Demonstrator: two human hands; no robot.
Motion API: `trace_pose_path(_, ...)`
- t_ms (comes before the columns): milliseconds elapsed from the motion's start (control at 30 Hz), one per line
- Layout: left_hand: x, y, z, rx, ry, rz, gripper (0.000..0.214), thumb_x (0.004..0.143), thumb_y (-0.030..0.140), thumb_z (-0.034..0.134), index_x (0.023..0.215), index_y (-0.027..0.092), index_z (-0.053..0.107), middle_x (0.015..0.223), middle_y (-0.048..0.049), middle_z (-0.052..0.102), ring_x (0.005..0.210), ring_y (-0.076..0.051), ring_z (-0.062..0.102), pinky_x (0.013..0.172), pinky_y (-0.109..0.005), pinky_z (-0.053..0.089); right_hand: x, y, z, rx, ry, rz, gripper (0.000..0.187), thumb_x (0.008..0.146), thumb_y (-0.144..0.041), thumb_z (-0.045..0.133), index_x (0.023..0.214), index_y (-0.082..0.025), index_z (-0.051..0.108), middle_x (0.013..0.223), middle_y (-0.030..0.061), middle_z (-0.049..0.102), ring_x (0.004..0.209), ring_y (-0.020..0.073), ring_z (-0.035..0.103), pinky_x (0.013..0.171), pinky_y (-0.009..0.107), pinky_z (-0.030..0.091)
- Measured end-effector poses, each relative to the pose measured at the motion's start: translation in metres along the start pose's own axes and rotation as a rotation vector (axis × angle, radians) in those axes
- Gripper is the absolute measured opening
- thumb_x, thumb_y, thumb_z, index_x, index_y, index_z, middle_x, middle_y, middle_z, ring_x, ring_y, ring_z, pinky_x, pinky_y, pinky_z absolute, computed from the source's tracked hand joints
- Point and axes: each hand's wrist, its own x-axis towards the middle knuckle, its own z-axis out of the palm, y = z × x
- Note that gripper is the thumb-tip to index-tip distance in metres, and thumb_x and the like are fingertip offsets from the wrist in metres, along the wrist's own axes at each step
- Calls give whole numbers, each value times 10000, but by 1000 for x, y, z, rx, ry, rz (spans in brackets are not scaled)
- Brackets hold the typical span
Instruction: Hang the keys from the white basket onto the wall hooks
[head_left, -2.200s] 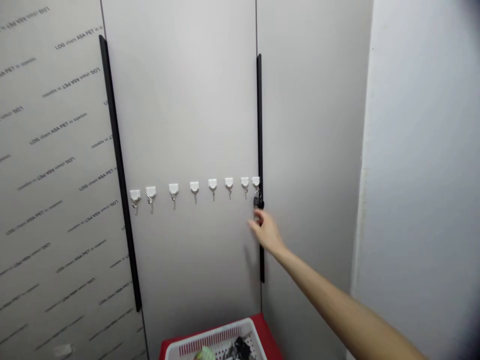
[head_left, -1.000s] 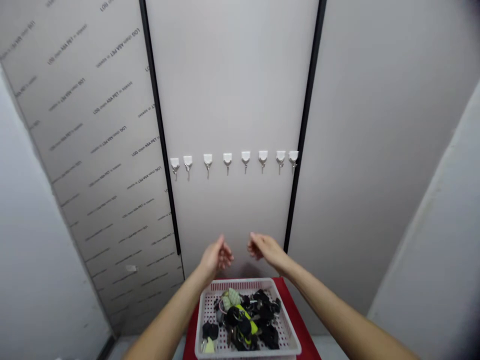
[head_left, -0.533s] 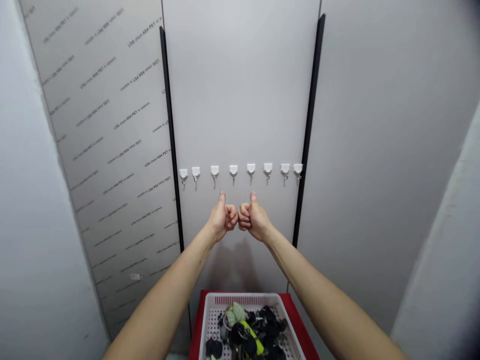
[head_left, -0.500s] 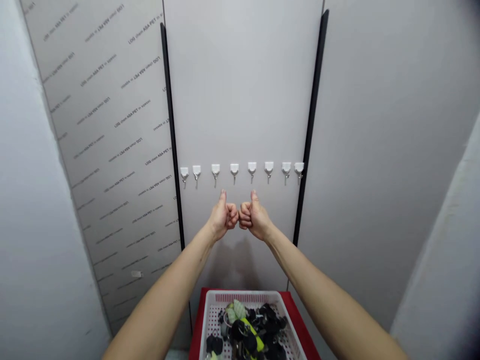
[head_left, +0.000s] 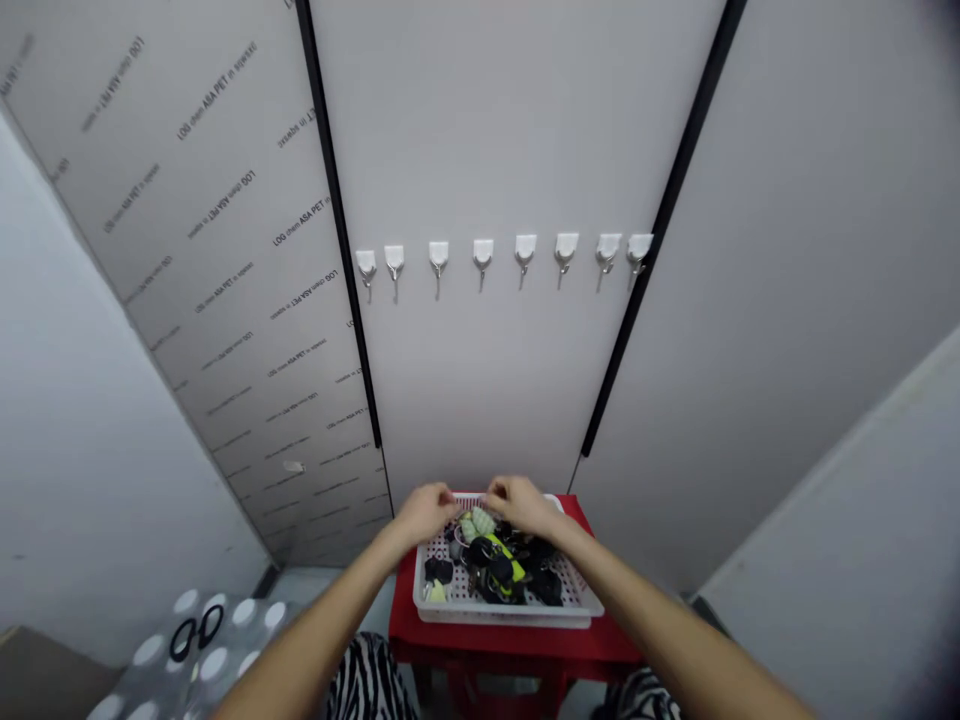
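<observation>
A white perforated plastic basket point(head_left: 510, 613) holds a jumble of black keychain-like items point(head_left: 544, 585), a bright yellow strap point(head_left: 507, 556) and a pale green checked piece point(head_left: 477, 523). My left hand point(head_left: 429, 514) is over the basket's back left corner, fingers loosely bent. My right hand point(head_left: 523, 506) hovers above the back right part, its fingers bent downward with the thumb apart. I see nothing held in either hand; the fingertips are slightly blurred. On the wall panel ahead, several white hooks point(head_left: 483, 256) form a row.
Under the basket stands a red table point(head_left: 480, 640). Black strips point(head_left: 341, 230) run down both sides of the middle panel. At lower left, black-handled scissors point(head_left: 196, 634) lie on a grey polka-dot surface point(head_left: 154, 680). Zebra-patterned clothing point(head_left: 369, 680) shows below my arms.
Both hands have dropped from in front of the wall, where they made fists with thumbs up, to the basket. Their fingers have loosened. The view has tilted downward.
</observation>
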Motion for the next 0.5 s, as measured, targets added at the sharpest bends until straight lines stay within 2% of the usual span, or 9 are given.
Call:
trace_pose_path(67, -9, -10, 14, 172, -3, 47, 193, 587, 261, 441, 730, 158, 521, 741, -55, 567, 684, -171, 496, 582, -257, 338, -9, 10, 15, -105, -15, -29, 223, 586, -347, 470, 633, -143, 545, 608, 26, 535, 553, 105, 443, 503, 204, 295)
trace_pose_path(133, -15, -12, 23, 274, 0, 110, 226, 598, 212, 420, 798, 178, 519, 835, -68, 559, 783, -199, 483, 657, -294, 332, -13, 13, 25, -151, -90, -22, 170, 577, -293, 475, 618, -146, 549, 580, 16, 530, 535, 103, 439, 489, 198, 288)
trace_pose_path(233, -17, -9, 28, 273, -12, 156, 242, 603, 159, 396, 813, 172, 517, 867, -80, 551, 831, -206, 467, 715, -315, 314, -15, 11, 30, -106, -148, -2, 99, 572, -215, 458, 563, -145, 526, 505, -9, 498, 483, 86, 412, 463, 189, 275)
trace_pose_path(300, -16, -9, 28, 117, -2, 157, 283, 606, 148, 395, 873, 172, 486, 888, -72, 540, 828, -182, 466, 718, -294, 321, -14, 10, 27, 54, -111, 15, 99, 592, -209, 435, 592, -140, 505, 521, -14, 494, 481, 78, 407, 456, 181, 283)
trace_pose_path(367, -14, -8, 27, -149, -4, 127, 335, 612, 144, 396, 945, 161, 429, 883, -66, 533, 796, -148, 476, 694, -260, 340, -12, 6, 19, 285, -81, 72, 121, 623, -237, 412, 632, -136, 476, 531, -19, 482, 462, 69, 402, 435, 175, 293)
trace_pose_path(500, -12, 4, 25, -626, -148, -13, 296, 636, 210, 409, 915, 113, 420, 770, -58, 545, 669, -117, 497, 605, -234, 366, -9, -9, -2, 696, -16, 169, 151, 635, -298, 425, 666, -151, 411, 503, -42, 450, 418, 61, 404, 412, 179, 324)
